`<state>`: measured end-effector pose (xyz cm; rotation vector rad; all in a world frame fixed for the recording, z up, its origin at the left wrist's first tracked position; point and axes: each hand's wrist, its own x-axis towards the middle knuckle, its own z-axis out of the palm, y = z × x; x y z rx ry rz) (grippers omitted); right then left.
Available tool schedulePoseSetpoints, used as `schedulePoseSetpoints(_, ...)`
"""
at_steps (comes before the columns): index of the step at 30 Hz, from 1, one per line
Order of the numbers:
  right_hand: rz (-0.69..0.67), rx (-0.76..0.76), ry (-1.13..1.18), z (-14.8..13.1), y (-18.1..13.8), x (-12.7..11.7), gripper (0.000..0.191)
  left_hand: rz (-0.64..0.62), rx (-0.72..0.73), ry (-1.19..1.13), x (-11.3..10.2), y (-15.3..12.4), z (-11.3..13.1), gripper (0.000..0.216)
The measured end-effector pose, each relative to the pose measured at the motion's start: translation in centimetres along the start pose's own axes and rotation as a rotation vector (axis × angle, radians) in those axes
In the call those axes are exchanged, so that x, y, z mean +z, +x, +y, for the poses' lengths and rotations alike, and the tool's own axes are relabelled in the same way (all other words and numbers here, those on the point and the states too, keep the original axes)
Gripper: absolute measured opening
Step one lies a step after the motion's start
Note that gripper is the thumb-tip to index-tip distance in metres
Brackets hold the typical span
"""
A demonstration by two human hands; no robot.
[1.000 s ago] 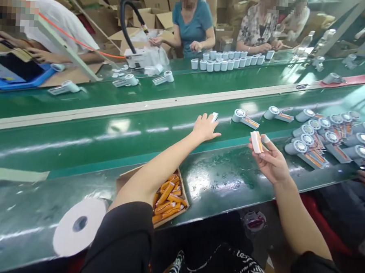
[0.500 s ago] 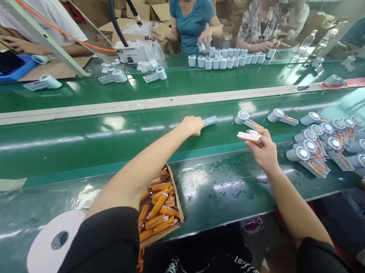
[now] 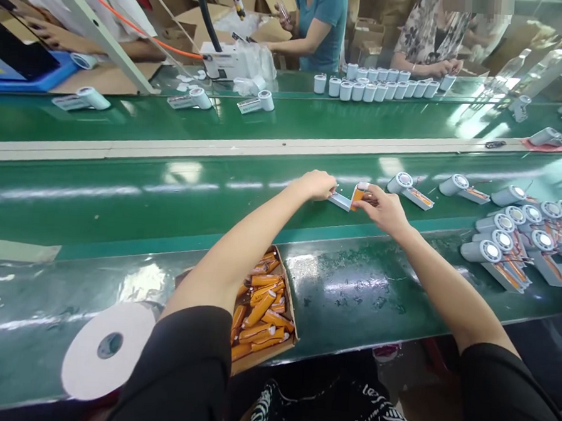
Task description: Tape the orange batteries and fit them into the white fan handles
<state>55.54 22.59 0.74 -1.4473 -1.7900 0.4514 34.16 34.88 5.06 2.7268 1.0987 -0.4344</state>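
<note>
My left hand is closed around a light grey plastic housing. Its open handle part sticks out to the right of my fingers, and the end under my hand is hidden. Pinched in my right hand is an orange-wrapped battery with a white strip on it, held upright at the right end of the housing. Whether the two touch, I cannot tell. Below my left forearm, a cardboard box holds several more orange batteries.
Several grey round-headed units with orange batteries in their handles crowd the right side. A white roll lies at lower left. Across the green belt, beyond a pale rail, co-workers sit near rows of grey cups.
My right hand has moved left with the battery, bringing it to the housing and turning it upright. The housing has tilted in my left hand. The view has shifted slightly.
</note>
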Motion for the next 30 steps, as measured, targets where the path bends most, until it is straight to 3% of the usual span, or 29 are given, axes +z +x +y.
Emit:
schedulePoseSetpoints(6, -0.035, -0.037, -0.189, 1.4, 1.4, 0.8, 0.033, 0.070, -0.015, -0.020, 1.0, 0.2, 1.7, 0.032)
schedulePoseSetpoints(11, -0.135, -0.113, -0.465, 1.9, 1.7, 0.4, 0.029, 0.106, -0.020, -0.133, 1.0, 1.3, 1.2, 0.025)
schedulePoseSetpoints(14, -0.264, -0.104, -0.639, 0.7, 2.2, 0.4, 0.031, 0.135, -0.051, -0.207, 1.0, 1.8, 0.4, 0.025)
schedulePoseSetpoints(18, -0.469, 0.024, -0.826, -1.7, 3.2, 1.2, 0.042, 0.183, -0.115, -0.288, 1.5, 2.0, 0.1, 0.030)
schedulePoseSetpoints(24, -0.653, 0.149, -0.880, -4.2, 4.7, 1.7, 0.047, 0.198, -0.135, -0.347, 0.8, 2.6, 2.4, 0.019)
schedulePoseSetpoints(27, -0.628, 0.048, -0.827, -7.3, 6.3, 3.6, 0.047, 0.248, -0.157, -0.339, 0.3, -0.3, 1.3, 0.034)
schedulePoseSetpoints(30, -0.616, -0.185, -0.695, -13.2, 7.9, 8.7, 0.051, 0.337, -0.280, -0.300, 1.2, -7.9, -4.0, 0.036)
